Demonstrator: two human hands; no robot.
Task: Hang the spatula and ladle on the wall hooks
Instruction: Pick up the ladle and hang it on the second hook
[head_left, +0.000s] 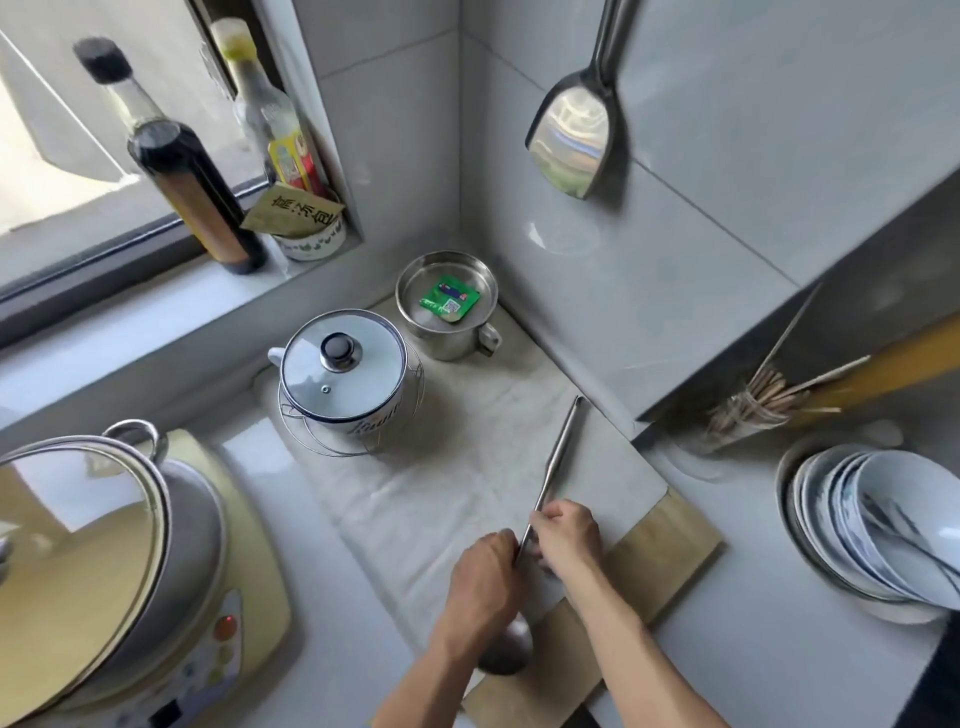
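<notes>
A steel spatula (574, 136) hangs flat against the tiled wall at the upper right; its hook is above the frame's top edge. A steel ladle (558, 457) lies low over the counter, its long handle pointing up toward the wall corner and its bowl (506, 652) near the bottom of the view. My left hand (485, 577) and my right hand (566, 535) both grip the ladle's handle near its middle, one on each side.
A white cloth (452, 483) and a wooden board (670, 551) lie under my hands. An enamel pot (343, 369) and a steel mug (447, 306) stand behind. A cooker with a lidded pot (104, 551) sits left, stacked bowls (872, 525) and chopsticks (763, 400) right, bottles (182, 171) on the sill.
</notes>
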